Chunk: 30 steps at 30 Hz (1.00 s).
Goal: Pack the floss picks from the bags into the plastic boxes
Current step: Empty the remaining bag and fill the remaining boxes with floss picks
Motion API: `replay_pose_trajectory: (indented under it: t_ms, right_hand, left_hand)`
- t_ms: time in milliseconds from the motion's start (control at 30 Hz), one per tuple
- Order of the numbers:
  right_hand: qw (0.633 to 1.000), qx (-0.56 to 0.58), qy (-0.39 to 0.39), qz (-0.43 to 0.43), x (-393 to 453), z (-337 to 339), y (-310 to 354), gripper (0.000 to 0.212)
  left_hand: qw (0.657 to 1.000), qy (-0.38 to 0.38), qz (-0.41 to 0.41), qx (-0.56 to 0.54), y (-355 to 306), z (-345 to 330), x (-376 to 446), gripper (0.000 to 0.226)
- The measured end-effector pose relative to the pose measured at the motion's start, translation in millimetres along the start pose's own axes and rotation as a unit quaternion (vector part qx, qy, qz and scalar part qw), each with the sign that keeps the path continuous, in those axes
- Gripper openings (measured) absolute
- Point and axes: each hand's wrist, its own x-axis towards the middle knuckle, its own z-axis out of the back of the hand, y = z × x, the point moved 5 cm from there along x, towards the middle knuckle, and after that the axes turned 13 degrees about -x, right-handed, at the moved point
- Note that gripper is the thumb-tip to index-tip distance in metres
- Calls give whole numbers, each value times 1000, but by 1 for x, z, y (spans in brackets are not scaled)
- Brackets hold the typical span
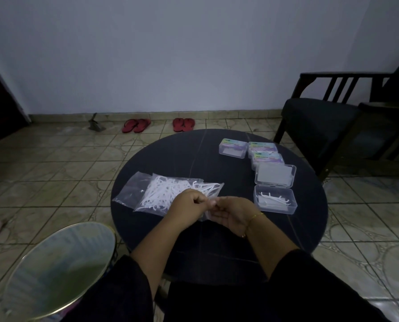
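While both hands meet near the surface's [194, 240] front edge, the left hand [189, 204] and right hand [232, 213] curl their fingers [213, 202], pinching the clear bag of floss picks [170, 194] at its near corner; the open plastic box [275, 199] sits toward the right edge.

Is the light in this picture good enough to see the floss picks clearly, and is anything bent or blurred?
Head view: dim room light; the floss picks in the bag show only as a white tangle. The wide lens curves the round table and the floor tiles. Both hands look slightly soft.
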Motion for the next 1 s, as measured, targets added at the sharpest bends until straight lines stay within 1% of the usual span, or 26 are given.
replay_pose_trajectory:
  t_ms: [100,233,267,333,400,467,500,567,633,700,733,800,833,900,933,967,1000]
  right_hand:
    - [1000,-11,-18,-8,1,1,-2,19]
    - [998,-28,-52,-8,0,-2,0,11]
    - [998,-37,-57,-7,-1,-2,0,12]
    - [997,-45,-66,-9,-2,-3,0,23]
    - [997,-27,-79,-7,-1,-2,0,27]
    - [994,-32,-100,8,-3,-1,1,14]
    - [991,-50,-119,19,-4,1,2,8]
    - [980,-108,-159,49,-6,4,5,17]
    - [972,-147,-171,66,-8,4,8,21]
    - [973,-143,-173,48,-10,6,10,21]
    - [977,-123,-171,33,-10,7,11,22]
    - [985,-78,-152,19,-11,7,12,30]
    - [986,-84,-144,22,-10,8,12,35]
    - [977,-153,-147,35,-12,11,17,42]
    - [969,-188,-152,43,-14,13,21,42]
    - [963,-215,-156,50,-15,14,25,39]
    - [958,-232,-160,56,-16,16,28,35]
  left_hand:
    - [999,-10,29,-17,1,2,2,25]
    - [996,-45,66,-39,4,1,1,22]
    - [994,-62,72,-49,4,0,0,21]
    - [987,-115,83,-71,3,2,-2,24]
    - [977,-169,82,-104,2,8,-4,25]
    - [972,-189,67,-126,0,14,-4,20]
    - [974,-185,54,-116,-2,16,-5,18]
    - [983,-167,23,-79,-8,18,-5,13]
    - [983,-173,-17,-60,-15,20,-5,11]
    - [977,-193,-59,-64,-21,24,-6,12]
    - [975,-196,-78,-63,-22,26,-6,13]
    - [978,-174,-109,-41,-24,26,-5,19]
    - [981,-151,-117,-23,-23,25,-3,21]
    - [990,-76,-112,26,-23,25,6,19]
    - [993,-27,-99,58,-22,25,11,11]
    - [991,21,-82,102,-21,27,15,18]
    - [984,64,-60,155,-19,29,20,45]
